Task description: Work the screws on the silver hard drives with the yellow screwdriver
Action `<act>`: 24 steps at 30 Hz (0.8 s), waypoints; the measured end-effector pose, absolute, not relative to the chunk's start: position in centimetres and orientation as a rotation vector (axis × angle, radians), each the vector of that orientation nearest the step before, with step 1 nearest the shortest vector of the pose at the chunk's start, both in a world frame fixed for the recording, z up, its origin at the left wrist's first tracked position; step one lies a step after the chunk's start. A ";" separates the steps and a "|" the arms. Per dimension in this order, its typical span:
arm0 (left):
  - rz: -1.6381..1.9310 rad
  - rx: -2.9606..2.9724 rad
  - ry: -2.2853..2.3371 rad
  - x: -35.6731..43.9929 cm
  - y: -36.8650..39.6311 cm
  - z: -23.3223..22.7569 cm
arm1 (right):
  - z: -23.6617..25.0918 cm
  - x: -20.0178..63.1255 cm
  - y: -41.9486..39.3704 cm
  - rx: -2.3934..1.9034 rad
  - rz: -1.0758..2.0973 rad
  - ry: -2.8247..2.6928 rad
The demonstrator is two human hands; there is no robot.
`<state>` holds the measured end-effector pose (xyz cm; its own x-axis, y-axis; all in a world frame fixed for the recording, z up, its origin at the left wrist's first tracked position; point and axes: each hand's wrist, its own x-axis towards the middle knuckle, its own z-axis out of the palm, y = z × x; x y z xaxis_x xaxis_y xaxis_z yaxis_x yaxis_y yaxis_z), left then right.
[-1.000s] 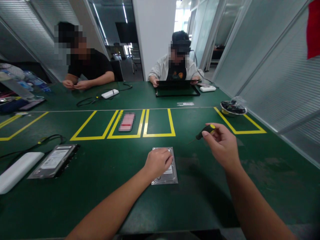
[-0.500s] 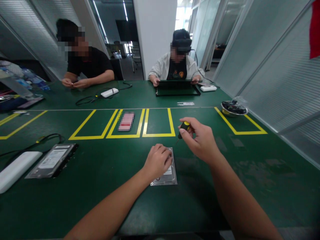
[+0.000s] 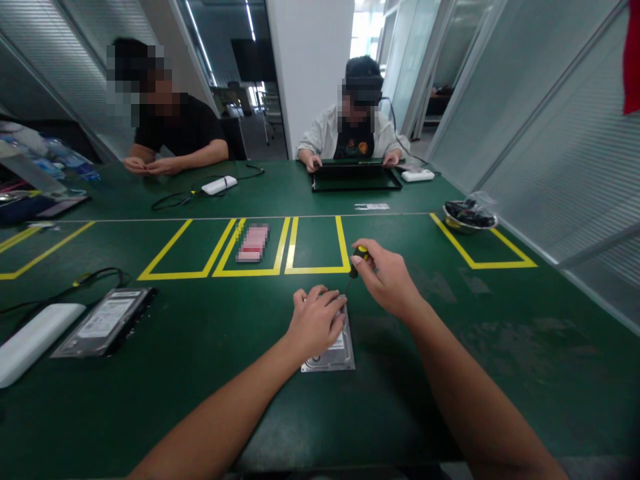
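Note:
A silver hard drive [image 3: 327, 360] lies on the green table in front of me, its upper part covered by my left hand [image 3: 316, 319]. The fingers of that hand are bent over the drive and hold it against the tabletop; the thumb rests on its label. In my right hand [image 3: 383, 270] is a small screwdriver [image 3: 355, 268] with a black and yellow handle, pinched between thumb and fingers. Its thin shaft points down to the drive's far right corner. Whether the tip touches a screw is too small to tell.
To the left lie another hard drive [image 3: 107, 321] and a white power bank [image 3: 37, 343] with a cable. Yellow tape outlines and a pink pixelated item [image 3: 253, 243] are farther off. A bowl [image 3: 469, 219] stands at right. Two people sit opposite, one holding a black frame [image 3: 356, 177].
My right hand has moved left and slightly down, bringing the screwdriver to the drive's far corner. The fingers of my left hand have spread a little over the drive.

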<state>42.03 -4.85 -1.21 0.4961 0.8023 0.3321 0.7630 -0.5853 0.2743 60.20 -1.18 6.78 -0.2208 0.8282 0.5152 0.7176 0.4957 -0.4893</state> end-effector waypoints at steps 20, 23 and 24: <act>0.623 2.648 1.409 42.2 -4.8 -0.9 | 5.8 60.1 -0.6 -1.272 0.275 -2.010; 0.621 2.646 1.408 42.1 -4.9 -0.9 | 5.8 60.1 -0.6 -1.280 0.268 -2.008; 0.621 2.644 1.407 42.1 -4.9 -0.9 | 5.8 60.1 -0.5 -1.281 0.267 -2.007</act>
